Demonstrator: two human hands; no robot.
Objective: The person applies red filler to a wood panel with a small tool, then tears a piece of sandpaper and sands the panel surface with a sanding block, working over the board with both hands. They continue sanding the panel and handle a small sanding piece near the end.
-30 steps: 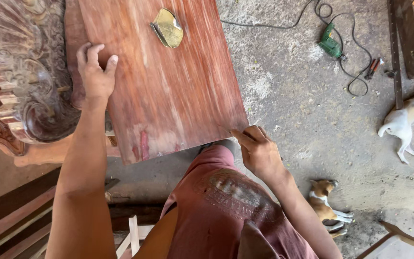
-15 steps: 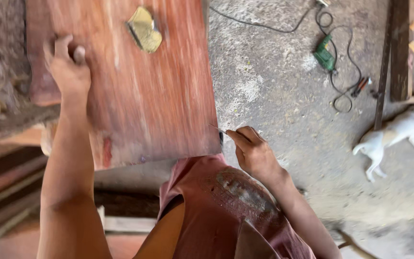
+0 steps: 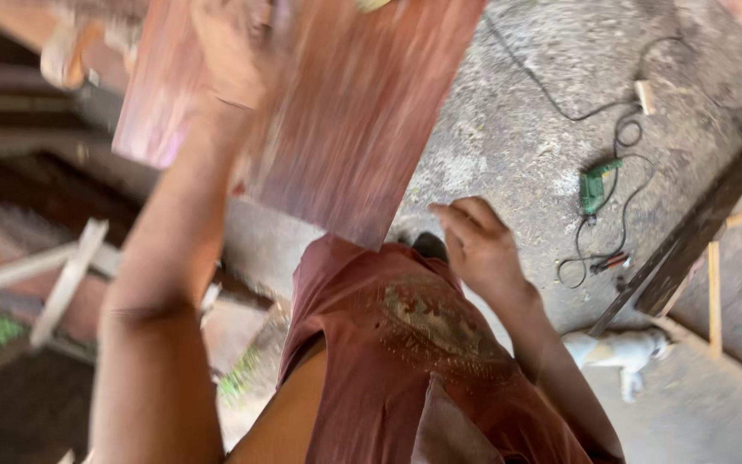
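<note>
- Head view: a wide, flat reddish-brown wooden board (image 3: 345,112) fills the upper middle of the frame, blurred, tilted so that its lower corner points down toward the person's lap.
- The left hand (image 3: 238,51) lies on the face of the reddish-brown wooden board near its upper left part. It is heavily blurred, so I cannot tell how far its fingers are spread or whether they curl over an edge; the palm appears pressed flat to the wood.
- The left forearm runs from that hand down the left middle of the frame.
- The right hand (image 3: 474,245) sits just right of the board's lower corner, near it but apart from the wood. Its fingers (image 3: 465,215) are loosely curled, half closed, with nothing seen between them.
- The board's lower right edge runs up and away from the right hand's fingertips toward the top of the frame.
- A small yellowish object (image 3: 371,4) shows at the top edge on the board; it is too cut off to identify.
- The person wears a faded maroon shirt (image 3: 405,361) at the bottom centre.
- On the grey concrete floor (image 3: 508,137) to the right lies a green power drill (image 3: 594,185) with a dark cable (image 3: 599,107) looping about it.
- A white dog (image 3: 624,352) lies on the floor at the lower right, beside a dark wooden plank (image 3: 689,241) that slants across the right side.
- Pale wooden slats (image 3: 66,279) and dark timbers lie at the left, blurred.
</note>
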